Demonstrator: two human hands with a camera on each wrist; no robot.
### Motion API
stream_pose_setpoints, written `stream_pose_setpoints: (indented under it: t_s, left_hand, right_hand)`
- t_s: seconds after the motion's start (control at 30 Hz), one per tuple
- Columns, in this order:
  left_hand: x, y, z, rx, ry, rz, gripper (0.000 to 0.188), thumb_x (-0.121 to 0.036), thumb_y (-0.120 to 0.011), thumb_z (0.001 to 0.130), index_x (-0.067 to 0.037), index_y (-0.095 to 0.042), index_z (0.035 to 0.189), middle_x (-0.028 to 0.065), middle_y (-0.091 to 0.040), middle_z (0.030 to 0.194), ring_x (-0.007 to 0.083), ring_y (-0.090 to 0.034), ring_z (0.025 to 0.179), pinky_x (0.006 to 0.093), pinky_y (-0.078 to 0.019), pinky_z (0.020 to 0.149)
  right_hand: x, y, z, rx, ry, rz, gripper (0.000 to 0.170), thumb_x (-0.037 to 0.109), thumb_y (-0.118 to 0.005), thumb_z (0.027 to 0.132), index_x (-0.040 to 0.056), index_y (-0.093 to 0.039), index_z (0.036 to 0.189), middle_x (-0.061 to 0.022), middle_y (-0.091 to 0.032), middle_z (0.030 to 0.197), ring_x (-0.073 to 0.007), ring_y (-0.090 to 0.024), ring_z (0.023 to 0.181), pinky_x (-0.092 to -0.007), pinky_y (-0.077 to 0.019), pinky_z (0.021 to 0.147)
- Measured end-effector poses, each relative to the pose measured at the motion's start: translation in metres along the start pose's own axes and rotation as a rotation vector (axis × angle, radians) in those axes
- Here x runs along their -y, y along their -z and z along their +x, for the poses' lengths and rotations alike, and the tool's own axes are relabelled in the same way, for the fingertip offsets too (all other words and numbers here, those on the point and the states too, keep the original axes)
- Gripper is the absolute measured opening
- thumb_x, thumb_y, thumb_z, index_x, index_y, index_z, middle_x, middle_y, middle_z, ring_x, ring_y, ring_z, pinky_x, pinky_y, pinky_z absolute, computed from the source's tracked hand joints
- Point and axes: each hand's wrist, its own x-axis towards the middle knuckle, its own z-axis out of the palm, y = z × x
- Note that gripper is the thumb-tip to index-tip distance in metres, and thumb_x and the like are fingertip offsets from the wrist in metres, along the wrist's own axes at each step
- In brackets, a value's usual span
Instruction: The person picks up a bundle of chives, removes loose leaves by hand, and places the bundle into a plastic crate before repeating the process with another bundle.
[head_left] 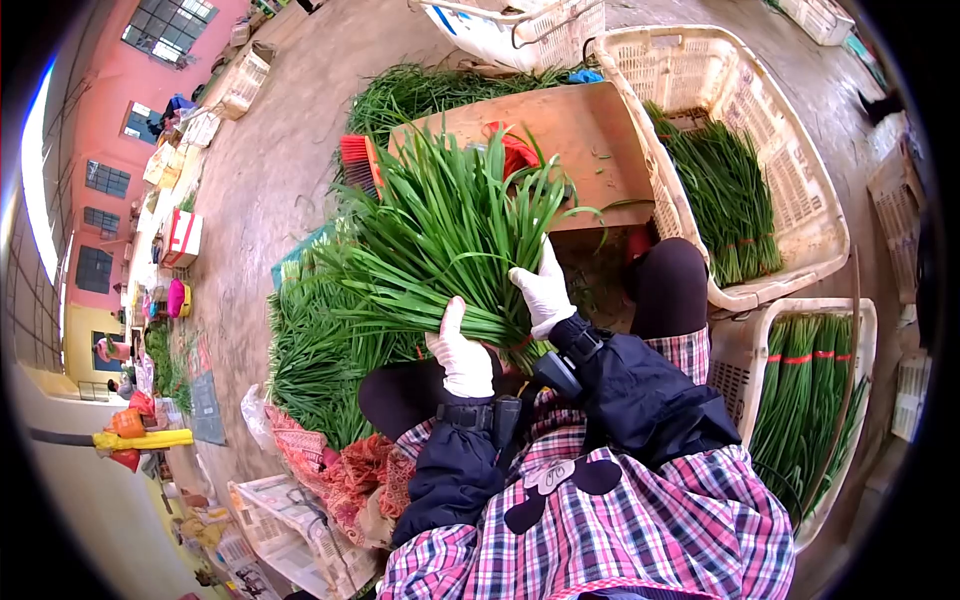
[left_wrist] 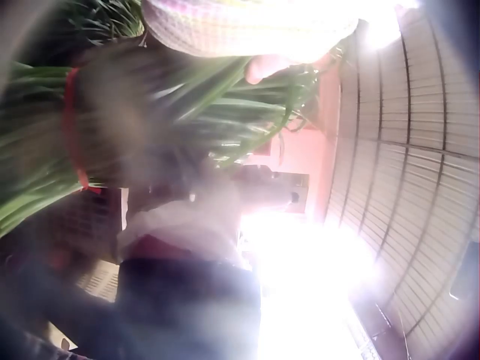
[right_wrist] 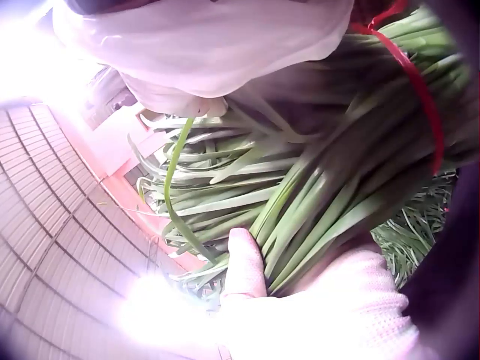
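Observation:
A thick bunch of long green leaves (head_left: 450,245), looking like garlic chives, fans out in front of the person. Round its stem end runs a red band (right_wrist: 420,97). The white-gloved left hand (head_left: 462,355) grips the bunch from the left, its thumb lying along the leaves and its fingers hidden beneath. On the other side the gloved right hand (head_left: 545,292) holds the bunch near the band, thumb across the leaves. In the right wrist view the right hand's glove (right_wrist: 210,45) fills the top, while the left hand's thumb (right_wrist: 244,262) presses the leaves from below.
Loose chives (head_left: 310,350) are heaped at the left. A brown board (head_left: 600,130) lies ahead, beside a red-bristled brush (head_left: 358,160). At the right stand a large crate (head_left: 815,200) and a smaller crate (head_left: 735,375), both with banded bunches. A reddish cloth (head_left: 350,480) lies lower left.

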Motion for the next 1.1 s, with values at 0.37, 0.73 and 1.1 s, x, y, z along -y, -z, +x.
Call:
stream_pose_setpoints:
  t_s: [0.37,0.73,1.1]
  left_hand:
    - [0.015,0.022,0.005,0.086,-0.215,0.335,0.037,0.004,-0.063,0.081,-0.01,-0.065,0.116,0.0102,-0.057,0.116,0.0241,-0.057,0.102,0.0344,-0.0442,0.094]
    - [0.045,0.055,0.029,0.267,-0.901,0.978,0.055,0.011,-0.052,0.066,-0.002,-0.064,0.118,0.0201,-0.059,0.124,0.0356,-0.058,0.104,0.0394,-0.0373,0.103]
    - [0.009,0.012,-0.005,0.131,-0.283,0.307,0.033,0.002,-0.066,0.082,-0.002,-0.065,0.115,0.0164,-0.062,0.117,0.0282,-0.06,0.104,0.0359,-0.0466,0.096]
  right_hand:
    - [0.018,0.028,0.025,-0.204,0.203,-0.054,0.078,-0.006,-0.059,0.079,0.0032,-0.027,0.15,-0.0107,-0.034,0.151,-0.0215,-0.032,0.139,-0.0338,-0.0298,0.111]
    - [0.146,-0.011,0.002,0.218,0.994,-0.656,0.029,-0.005,-0.065,0.075,0.0052,-0.067,0.102,-0.0098,-0.067,0.104,-0.028,-0.063,0.104,-0.0364,-0.0467,0.092]
    - [0.112,-0.019,0.01,0.532,0.757,-1.434,0.019,0.015,-0.057,0.081,0.0145,-0.067,0.097,-0.0072,-0.065,0.07,-0.0284,-0.066,0.068,-0.0414,-0.0512,0.06]
